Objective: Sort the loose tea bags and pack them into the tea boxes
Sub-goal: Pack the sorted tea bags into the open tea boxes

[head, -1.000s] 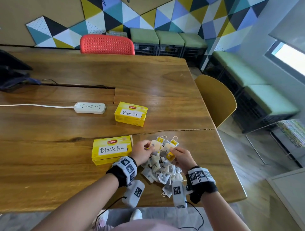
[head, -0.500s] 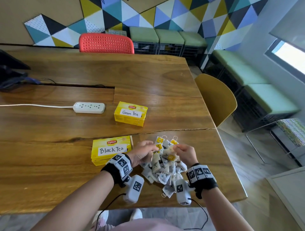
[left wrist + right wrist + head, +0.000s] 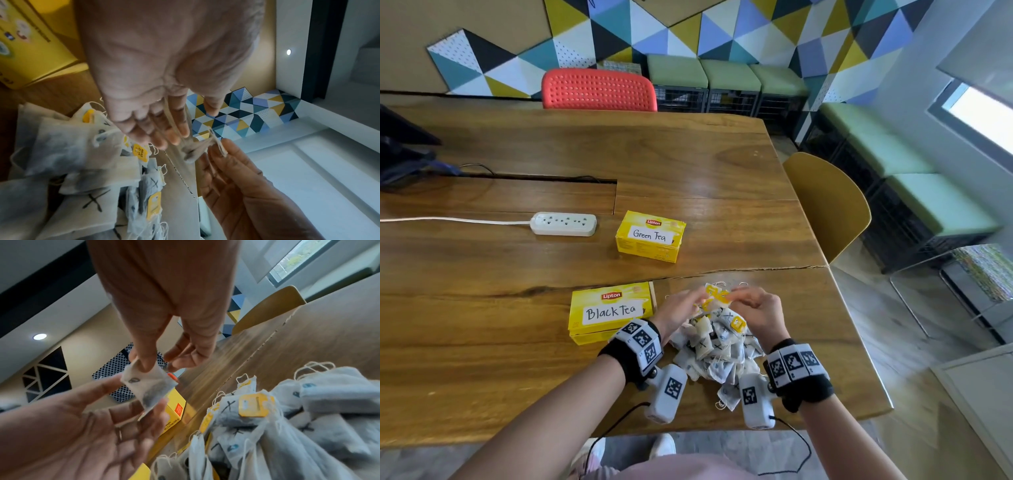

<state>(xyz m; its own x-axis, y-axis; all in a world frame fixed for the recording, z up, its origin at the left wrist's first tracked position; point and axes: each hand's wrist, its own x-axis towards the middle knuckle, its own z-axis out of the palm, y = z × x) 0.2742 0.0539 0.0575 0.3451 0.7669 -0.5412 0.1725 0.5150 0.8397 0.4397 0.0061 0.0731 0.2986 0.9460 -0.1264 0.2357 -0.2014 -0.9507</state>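
Observation:
A heap of loose white tea bags [image 3: 717,353] with yellow tags lies at the table's near edge; some carry an X, others a blue mark. My right hand [image 3: 743,299] pinches one tea bag [image 3: 148,384], marked with a small ring, between thumb and finger above the heap. My left hand [image 3: 688,303] is held out flat with straight fingers [image 3: 156,405] just under that bag. The yellow "Black Tea" box [image 3: 611,310] lies closed beside my left wrist. The "Green Tea" box [image 3: 650,236] stands closed farther back.
A white power strip [image 3: 563,223] with its cord lies left of the Green Tea box. A yellow chair [image 3: 828,205] stands at the table's right edge and a red chair [image 3: 599,89] at the far side. Dark gear [image 3: 400,154] sits far left.
Both hands have come up off the heap and drawn together. My right hand now holds a single bag up, and my left hand has flattened out below it.

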